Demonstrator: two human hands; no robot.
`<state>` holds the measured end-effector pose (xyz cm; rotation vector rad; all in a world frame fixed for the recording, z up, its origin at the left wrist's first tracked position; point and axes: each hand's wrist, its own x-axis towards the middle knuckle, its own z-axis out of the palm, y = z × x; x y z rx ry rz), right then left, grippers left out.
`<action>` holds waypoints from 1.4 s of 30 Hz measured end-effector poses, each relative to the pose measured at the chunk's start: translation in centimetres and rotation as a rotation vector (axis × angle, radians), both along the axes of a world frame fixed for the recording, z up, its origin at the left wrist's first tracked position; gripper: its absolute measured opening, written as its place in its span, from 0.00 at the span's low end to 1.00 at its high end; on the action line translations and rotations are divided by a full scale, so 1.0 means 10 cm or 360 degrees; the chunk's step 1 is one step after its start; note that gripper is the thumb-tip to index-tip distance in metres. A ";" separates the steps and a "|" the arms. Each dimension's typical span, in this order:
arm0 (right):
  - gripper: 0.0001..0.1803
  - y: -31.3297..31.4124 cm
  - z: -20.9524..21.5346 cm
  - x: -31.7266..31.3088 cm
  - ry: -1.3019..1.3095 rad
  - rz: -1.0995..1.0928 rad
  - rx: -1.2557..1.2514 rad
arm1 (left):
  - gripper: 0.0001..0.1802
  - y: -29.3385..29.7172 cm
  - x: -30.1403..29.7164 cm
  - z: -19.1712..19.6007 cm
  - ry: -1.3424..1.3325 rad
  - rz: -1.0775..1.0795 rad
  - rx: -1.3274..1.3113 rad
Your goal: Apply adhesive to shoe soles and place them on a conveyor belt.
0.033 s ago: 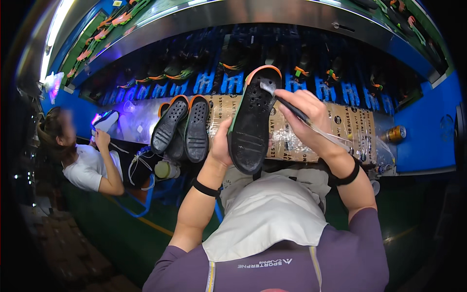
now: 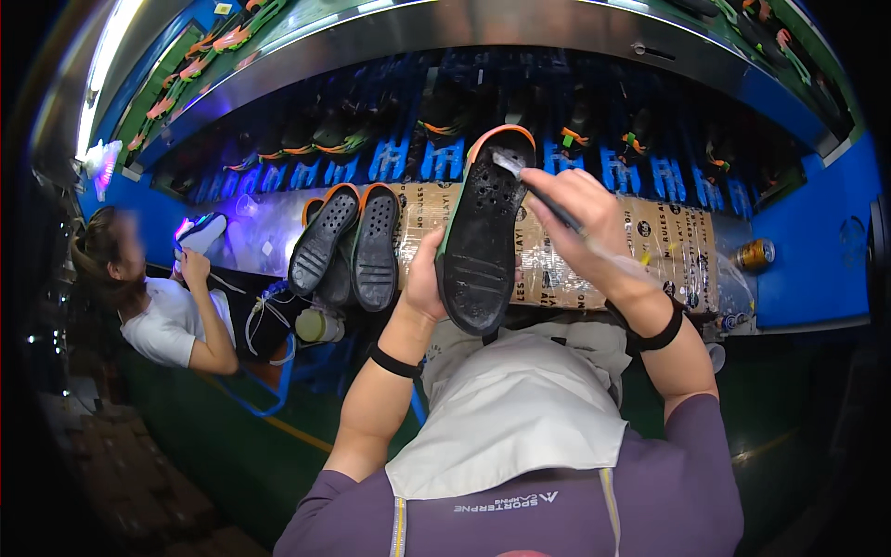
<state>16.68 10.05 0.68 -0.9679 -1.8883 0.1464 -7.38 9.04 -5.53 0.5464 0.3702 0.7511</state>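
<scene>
A black shoe sole [image 2: 478, 237] with an orange and green rim is held upright in front of me, its holed inner side facing me. My left hand [image 2: 427, 277] grips its left edge near the lower end. My right hand [image 2: 587, 218] is closed round the dark handle of a brush [image 2: 553, 206]. The pale bristles touch the sole near its orange-rimmed top, beside several round holes. Parts of the surface there look shiny. Left of my left hand, more black soles [image 2: 376, 246] lean together on the bench.
Printed brown cardboard under clear film [image 2: 640, 241] covers the bench. Behind it is a dark rack with blue holders [image 2: 390, 160] and shoe parts. A gold can [image 2: 755, 254] stands at the right. On the left, a person in a white shirt [image 2: 176, 320] holds a light-coloured shoe [image 2: 202, 232].
The brush and my right hand have shifted slightly left on the sole. The brush handle looks more blurred. My left hand still grips the sole in nearly the same place.
</scene>
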 end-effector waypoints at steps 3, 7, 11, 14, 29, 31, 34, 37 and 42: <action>0.22 -0.12 -0.11 -0.17 -0.0311 0.0247 0.0178 | 0.39 -0.02 -0.02 -0.14 -0.0157 0.0171 -0.0128; 0.20 -0.29 -0.06 -0.14 -0.0577 0.1054 -0.0339 | 0.38 0.04 -0.10 -0.30 -0.0009 0.0325 -0.0086; 0.17 -0.24 0.07 -0.02 -0.0155 0.0879 -0.0619 | 0.39 -0.05 -0.05 -0.19 -0.0164 0.0370 -0.0307; 0.20 -0.17 -0.20 -0.09 -0.0226 0.0442 -0.0223 | 0.40 -0.07 -0.03 -0.23 -0.0247 0.0116 -0.0090; 0.16 -0.39 -0.53 0.16 0.0800 0.0204 -0.0997 | 0.31 -0.16 -0.10 -0.44 -0.0202 0.0391 -0.0025; 0.16 -0.39 -0.69 0.14 0.0886 0.0155 -0.0998 | 0.34 -0.20 -0.09 -0.45 -0.0023 0.0473 -0.0013; 0.13 -0.44 -0.81 0.07 0.1042 0.0371 -0.1502 | 0.39 -0.20 -0.08 -0.46 0.0003 0.0428 0.0102; 0.12 -0.42 -0.77 0.03 0.0658 -0.0040 -0.1271 | 0.39 -0.19 -0.06 -0.42 0.0244 0.0546 0.0278; 0.12 -0.40 -0.76 0.11 0.0748 0.0290 -0.1405 | 0.37 -0.20 -0.09 -0.42 0.0177 0.0592 0.0204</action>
